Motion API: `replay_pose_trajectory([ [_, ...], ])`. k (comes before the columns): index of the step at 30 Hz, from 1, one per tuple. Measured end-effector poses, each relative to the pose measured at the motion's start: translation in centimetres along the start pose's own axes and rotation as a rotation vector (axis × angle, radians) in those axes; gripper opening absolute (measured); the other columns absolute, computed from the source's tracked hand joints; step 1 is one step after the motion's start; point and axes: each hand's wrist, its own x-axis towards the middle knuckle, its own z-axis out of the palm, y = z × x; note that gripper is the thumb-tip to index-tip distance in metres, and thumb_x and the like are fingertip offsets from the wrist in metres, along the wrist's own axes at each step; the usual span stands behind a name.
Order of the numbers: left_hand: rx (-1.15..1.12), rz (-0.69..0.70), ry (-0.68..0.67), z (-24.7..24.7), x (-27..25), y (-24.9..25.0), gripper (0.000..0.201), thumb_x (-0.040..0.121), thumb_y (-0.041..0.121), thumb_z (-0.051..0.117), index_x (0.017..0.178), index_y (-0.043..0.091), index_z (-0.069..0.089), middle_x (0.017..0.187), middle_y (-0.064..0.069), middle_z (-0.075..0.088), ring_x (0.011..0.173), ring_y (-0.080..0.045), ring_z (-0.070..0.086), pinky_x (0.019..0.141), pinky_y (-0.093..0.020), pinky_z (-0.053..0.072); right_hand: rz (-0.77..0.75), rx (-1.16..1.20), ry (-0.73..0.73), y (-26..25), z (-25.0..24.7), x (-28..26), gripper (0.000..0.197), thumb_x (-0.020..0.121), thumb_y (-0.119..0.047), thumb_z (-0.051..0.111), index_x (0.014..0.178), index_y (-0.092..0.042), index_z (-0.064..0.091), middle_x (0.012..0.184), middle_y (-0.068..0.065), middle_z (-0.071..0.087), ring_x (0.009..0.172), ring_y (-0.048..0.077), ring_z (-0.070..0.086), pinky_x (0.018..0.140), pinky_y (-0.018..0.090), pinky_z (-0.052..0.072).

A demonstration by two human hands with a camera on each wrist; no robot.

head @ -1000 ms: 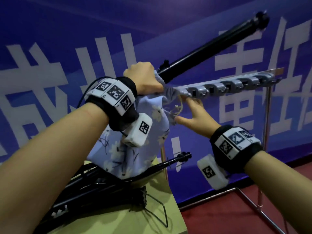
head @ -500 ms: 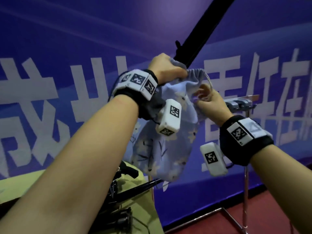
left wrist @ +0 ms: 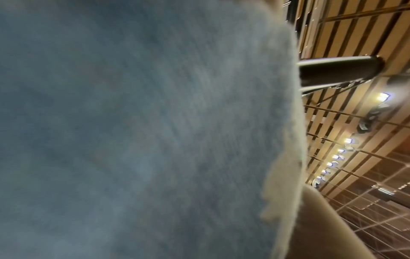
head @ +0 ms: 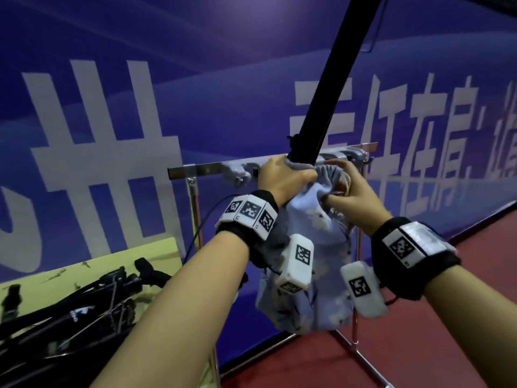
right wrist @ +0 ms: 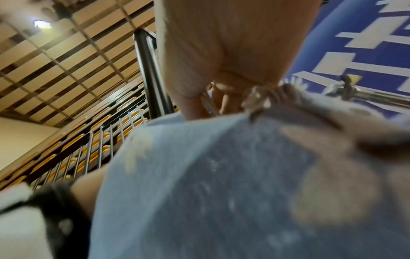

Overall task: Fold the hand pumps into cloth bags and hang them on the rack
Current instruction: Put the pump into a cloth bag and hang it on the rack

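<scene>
The left hand grips the gathered neck of the bag around the black pump, whose shaft sticks up out of the opening. The right hand pinches the bag's mouth beside it, fingers curled into the cloth. The bag hangs in front of the rack, by its hooks; more pumps lie on the table
</scene>
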Motion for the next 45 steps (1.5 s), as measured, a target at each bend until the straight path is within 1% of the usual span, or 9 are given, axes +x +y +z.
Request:
replay_pose_trajectory([
  [4, -0.13, -0.106, 0.03, 1.0, -0.2, -3.1, 0.012, 0.063, 0.024, 0.069, 0.06, 0.017, 0.06, 0.069, -0.003, 0.065, 0.066, -0.017, 0.06, 0.059, -0.026, 0.046, 0.23, -0.01, -0.134, 2.9, -0.9, -0.8, 0.032, 0.078, 0.016, 0.041, 0.093, -0.004, 0.061, 0.077, 0.006, 0.065, 0.065, 0.009, 0.059, 0.061, 0.024, 0.046],
  [8, -0.32, -0.241, -0.01, 1.6, -1.0, -4.9, 0.007, 0.067, 0.01, 0.067, 0.064, 0.015, 0.064, 0.052, 0.004, 0.055, 0.045, -0.01, 0.049, 0.043, -0.017, 0.036, 0.291, -0.521, -0.021, 4.2, -0.2, 0.3, 0.03, 0.075, 0.013, 0.042, 0.053, -0.006, 0.034, 0.051, 0.01, 0.032, 0.048, 0.013, 0.027, 0.048, 0.027, 0.022],
  [12, -0.423, -0.279, -0.043, 2.3, -2.1, -6.2, 0.025, 0.07, -0.002, 0.063, 0.054, 0.016, 0.054, 0.047, 0.005, 0.051, 0.04, -0.007, 0.044, 0.041, -0.014, 0.034, 0.214, -0.326, 0.186, 3.6, 0.9, 2.4, 0.028, 0.077, 0.017, 0.039, 0.06, -0.003, 0.045, 0.057, 0.014, 0.048, 0.057, 0.012, 0.041, 0.055, 0.026, 0.03],
  [16, -0.17, -0.254, 0.061, 3.2, -2.3, -8.0, 0.026, 0.067, 0.022, 0.071, 0.09, 0.009, 0.067, 0.086, -0.005, 0.07, 0.073, -0.017, 0.062, 0.057, -0.021, 0.043, 0.249, 0.278, 0.128, 0.6, 2.1, 3.7, 0.031, 0.079, 0.014, 0.037, 0.077, -0.015, 0.049, 0.052, -0.004, 0.044, 0.036, 0.002, 0.039, 0.039, 0.014, 0.03],
  [23, 0.226, -0.151, 0.034, 5.0, -2.0, -9.0, 0.034, 0.076, 0.035, 0.064, 0.094, 0.009, 0.051, 0.079, 0.001, 0.047, 0.087, -0.028, 0.056, 0.046, -0.022, 0.027, 0.368, 0.119, 0.046, 0.0, 3.4, 3.5, 0.022, 0.079, -0.035, 0.067, 0.085, -0.017, 0.055, 0.07, 0.0, 0.046, 0.046, 0.009, 0.039, 0.041, 0.021, 0.028],
  [27, -0.138, -0.189, -0.158, 4.9, -1.8, -9.6, 0.057, 0.057, 0.035, 0.071, 0.09, 0.012, 0.032, 0.095, -0.007, 0.036, 0.092, -0.028, 0.049, 0.066, -0.034, 0.045, 0.367, 0.129, 0.333, 0.8, 3.2, 3.6, 0.026, 0.082, -0.019, 0.066, 0.064, -0.017, 0.047, 0.055, 0.001, 0.042, 0.032, 0.005, 0.037, 0.035, 0.015, 0.026],
  [32, -0.637, -0.403, -0.129, 4.0, -0.9, -10.3, 0.034, 0.045, 0.008, 0.047, 0.077, 0.009, 0.037, 0.079, -0.009, 0.038, 0.066, -0.023, 0.045, 0.058, -0.035, 0.045, 0.421, 0.227, 0.445, 1.5, 1.9, 3.2, 0.024, 0.081, -0.017, 0.063, 0.066, -0.017, 0.044, 0.039, -0.005, 0.038, 0.026, 0.008, 0.03, 0.034, 0.012, 0.022],
  [37, -0.131, -0.138, -0.363, 3.7, -1.4, -9.9, 0.02, 0.086, -0.008, 0.035, 0.097, 0.006, 0.043, 0.105, -0.009, 0.03, 0.092, -0.02, 0.038, 0.066, -0.013, 0.038, 0.337, 0.184, 0.419, 2.0, 1.4, 2.8, 0.03, 0.082, -0.01, 0.061, 0.059, -0.015, 0.042, 0.03, -0.012, 0.035, 0.025, 0.006, 0.031, 0.034, 0.011, 0.022],
  [45, 0.744, 0.339, -0.333, 0.4, 0.1, -10.1, 0.028, 0.088, -0.004, 0.044, 0.105, 0.008, 0.062, 0.105, -0.007, 0.061, 0.106, -0.027, 0.042, 0.082, -0.032, 0.029, 0.262, 0.025, 0.34, 3.9, -0.8, 2.4, 0.031, 0.078, -0.002, 0.064, 0.057, -0.015, 0.045, 0.036, -0.013, 0.046, 0.036, 0.001, 0.044, 0.047, 0.022, 0.038],
])
